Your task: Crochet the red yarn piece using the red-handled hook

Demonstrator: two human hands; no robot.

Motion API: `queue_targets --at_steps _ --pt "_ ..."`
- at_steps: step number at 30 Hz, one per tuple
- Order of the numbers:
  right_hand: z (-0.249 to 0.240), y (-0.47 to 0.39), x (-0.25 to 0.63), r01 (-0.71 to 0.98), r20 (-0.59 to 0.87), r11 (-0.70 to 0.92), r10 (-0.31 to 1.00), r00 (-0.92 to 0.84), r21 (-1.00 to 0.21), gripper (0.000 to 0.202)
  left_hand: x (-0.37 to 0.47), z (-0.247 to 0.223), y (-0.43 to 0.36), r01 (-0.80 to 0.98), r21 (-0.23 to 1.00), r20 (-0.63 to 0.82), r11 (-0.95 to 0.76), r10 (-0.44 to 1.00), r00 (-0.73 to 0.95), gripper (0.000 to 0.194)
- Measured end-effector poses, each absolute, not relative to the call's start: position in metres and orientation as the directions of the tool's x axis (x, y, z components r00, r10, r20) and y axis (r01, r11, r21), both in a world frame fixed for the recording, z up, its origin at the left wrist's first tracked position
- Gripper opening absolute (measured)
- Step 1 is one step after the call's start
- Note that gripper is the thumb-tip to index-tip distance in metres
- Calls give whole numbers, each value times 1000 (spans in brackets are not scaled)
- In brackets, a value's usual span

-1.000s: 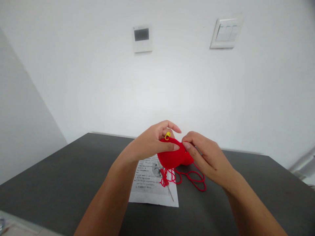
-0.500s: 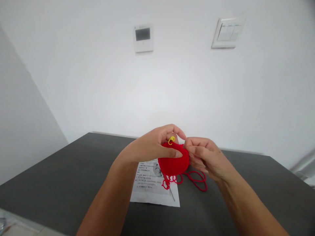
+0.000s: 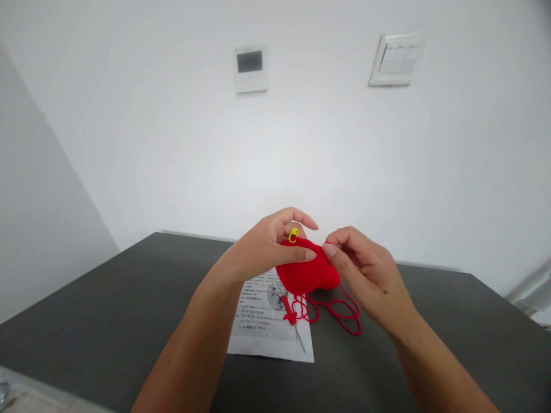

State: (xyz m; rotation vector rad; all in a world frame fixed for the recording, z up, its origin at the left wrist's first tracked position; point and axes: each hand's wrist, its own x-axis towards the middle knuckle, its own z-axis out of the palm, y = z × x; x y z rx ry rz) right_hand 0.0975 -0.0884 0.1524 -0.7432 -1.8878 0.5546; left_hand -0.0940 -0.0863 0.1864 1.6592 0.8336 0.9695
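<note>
— White wall [image 3: 275, 155] behind, dark table [image 3: 181, 287] below: where is the red knitted piece [image 3: 301, 274]?

— Raised above the table, between the two hands, with a yellow clip [image 3: 296, 232] at its upper edge. The left hand [image 3: 264, 246] grasps it, thumb flat across the near face, index finger arched free above. The right hand [image 3: 368, 269] is closed in a thumb-and-forefinger pinch at the upper right edge; what lies within that pinch cannot be told.

— Which step does this suggest?

— Probably close work on a stitch along the edge. The next move would seem to call for a steady left grip, a small, controlled draw by the right fingertips, and slack in the strand.

— And the arms?

— Forearms converge from the lower edge, both hands meeting at the piece.

— Farther out?

— Red yarn [image 3: 358, 315] looped on the table; beside it, a printed sheet [image 3: 253, 343] bearing a thin metal tool [image 3: 300, 339], perhaps a needle.
</note>
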Motion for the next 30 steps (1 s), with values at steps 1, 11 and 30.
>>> queue_targets --at_steps 1,11,30 --pt "152 -89 98 291 654 734 679 -333 -614 17 -93 186 -87 78 962 201 -260 874 443 35" --pt "153 -89 92 226 548 602 795 -259 -766 27 -88 187 -88 11 973 208 -232 891 403 33" --pt "159 -98 94 147 548 610 775 -315 -778 26 -78 187 -94 12 966 239 -259 907 346 16"
